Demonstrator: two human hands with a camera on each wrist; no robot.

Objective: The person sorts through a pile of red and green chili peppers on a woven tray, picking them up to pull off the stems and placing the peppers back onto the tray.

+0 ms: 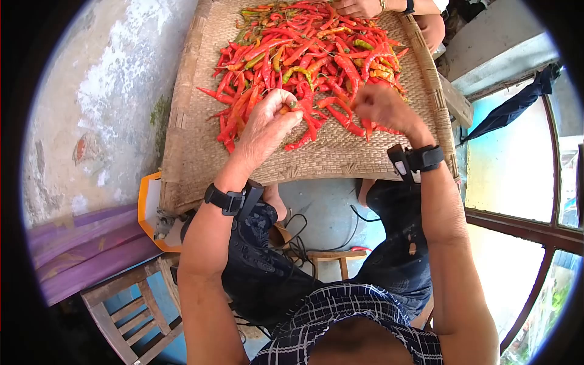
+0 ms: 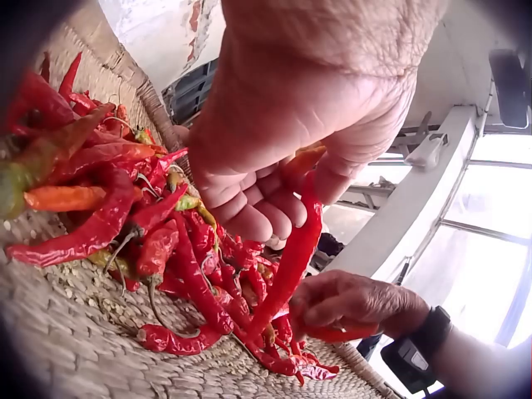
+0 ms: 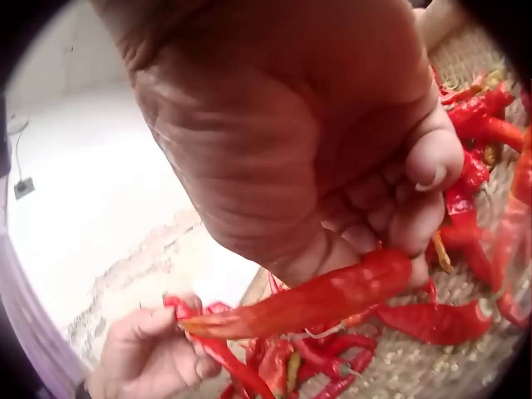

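Note:
Red chili peppers point(image 1: 316, 58) lie heaped on a woven bamboo tray point(image 1: 201, 140), with some green and orange ones among them. At the near left of the heap, my left hand point(image 1: 267, 121) pinches a long red chili point(image 2: 293, 258) between thumb and fingers. An orange chili point(image 2: 301, 162) also shows in its grip. To the right, over the near edge of the heap, my right hand point(image 1: 386, 109) is blurred. Its fingers hold a red chili point(image 3: 307, 299), plain in the right wrist view, whose orange-tinted tip overlaps the left hand point(image 3: 150, 349) there.
Another person's hand point(image 1: 359, 7) reaches into the heap at the far side. A rough wall point(image 1: 103, 109) stands to the left, windows point(image 1: 517, 152) to the right. Below the tray are a small wooden stool point(image 1: 337, 255) and dark cables point(image 1: 298, 240).

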